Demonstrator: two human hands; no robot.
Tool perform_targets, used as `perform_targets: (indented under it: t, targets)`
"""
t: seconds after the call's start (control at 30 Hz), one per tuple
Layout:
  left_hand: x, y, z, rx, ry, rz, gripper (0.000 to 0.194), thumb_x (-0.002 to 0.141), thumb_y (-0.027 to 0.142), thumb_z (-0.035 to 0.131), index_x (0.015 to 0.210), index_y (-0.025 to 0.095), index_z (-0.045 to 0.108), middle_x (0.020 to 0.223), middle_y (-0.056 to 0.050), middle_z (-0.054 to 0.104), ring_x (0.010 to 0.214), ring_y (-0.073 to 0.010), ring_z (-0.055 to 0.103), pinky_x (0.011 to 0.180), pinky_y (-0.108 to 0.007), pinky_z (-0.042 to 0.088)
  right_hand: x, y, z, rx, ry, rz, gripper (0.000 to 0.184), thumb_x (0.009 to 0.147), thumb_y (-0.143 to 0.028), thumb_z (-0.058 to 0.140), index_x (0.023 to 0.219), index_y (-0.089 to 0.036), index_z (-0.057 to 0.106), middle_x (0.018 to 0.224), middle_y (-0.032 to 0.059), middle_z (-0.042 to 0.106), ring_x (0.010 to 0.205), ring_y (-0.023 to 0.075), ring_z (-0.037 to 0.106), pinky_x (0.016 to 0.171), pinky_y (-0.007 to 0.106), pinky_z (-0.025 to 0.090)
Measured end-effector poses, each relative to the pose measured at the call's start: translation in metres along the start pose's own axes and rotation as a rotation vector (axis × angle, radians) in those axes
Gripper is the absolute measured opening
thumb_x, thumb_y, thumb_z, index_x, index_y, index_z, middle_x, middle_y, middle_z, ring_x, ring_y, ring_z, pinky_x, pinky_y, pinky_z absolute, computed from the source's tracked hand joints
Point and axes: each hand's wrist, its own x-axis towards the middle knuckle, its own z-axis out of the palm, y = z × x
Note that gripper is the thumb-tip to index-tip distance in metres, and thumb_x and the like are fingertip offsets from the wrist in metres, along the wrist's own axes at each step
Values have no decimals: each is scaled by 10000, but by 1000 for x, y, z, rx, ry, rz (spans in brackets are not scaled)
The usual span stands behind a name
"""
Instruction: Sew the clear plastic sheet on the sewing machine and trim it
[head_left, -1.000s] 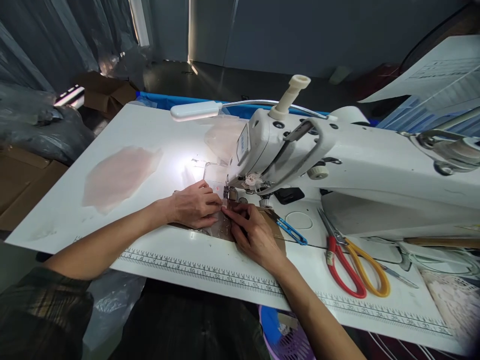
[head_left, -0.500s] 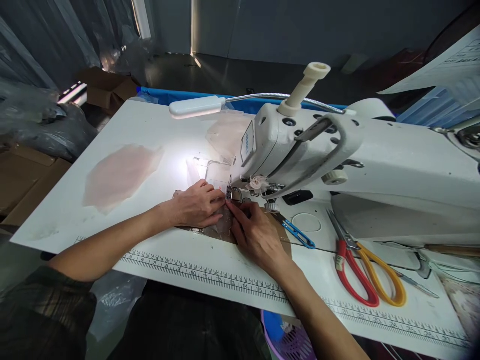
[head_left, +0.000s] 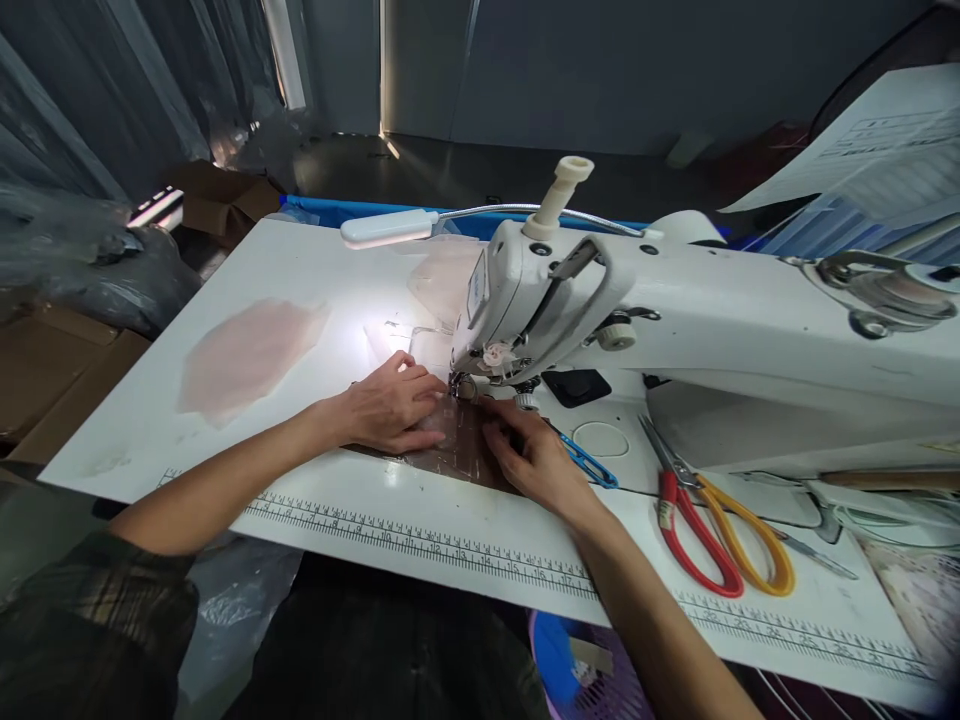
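A small piece of thin, sheer fabric (head_left: 444, 428) lies under the needle area of a white sewing machine (head_left: 517, 300), on a brown plate. My left hand (head_left: 391, 405) rests on the fabric's left side, fingers bent a little and thumb apart, fingertips close to the presser foot (head_left: 454, 385). Just right of the foot is my right hand (head_left: 541, 460), its index finger reaching forward under the machine head and its thumb held apart on the brown plate. The tips of its farther fingers are hidden.
Blue thread snips (head_left: 589, 462) lie right of my right hand, with red-and-yellow-handled scissors (head_left: 701, 535) beyond. Pale pink sheer pieces (head_left: 251, 358) lie on the table's left. A lit lamp (head_left: 390, 229) hangs over the work. A printed ruler (head_left: 450, 558) runs along the front edge.
My right hand has drawn away from the needle to the right, baring more of the brown plate. My left hand stays by the foot. The view has shifted a little.
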Motion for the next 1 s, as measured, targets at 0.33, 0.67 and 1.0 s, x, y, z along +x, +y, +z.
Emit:
perform_targets:
  t: [0.33,0.67,1.0]
  targets:
    - [-8,3,0,56,16,119,302,1004,172,400,794,140,614,828,-55,674,645,-122,561,616,-277,407,24,4,-6,103,-50,99,271,864,-246,433,941,-173,683,651,9,660,586,163,603,555,273,469]
    - [-1,7,8,41,375,-169,230,1017,182,373,854,150,531,945,-94,651,781,-145,602,683,-302,529,4,-5,11,-272,-46,-364,402,910,-232,463,1265,-265,651,998,77,645,777,172,606,695,315,492]
    - [-14,-2,13,-185,75,50,268,973,372,501,956,132,621,873,-73,648,740,-158,610,643,-294,544,4,-4,4,-218,-110,-407,357,814,-183,528,1061,-283,766,964,66,628,825,179,598,742,332,481]
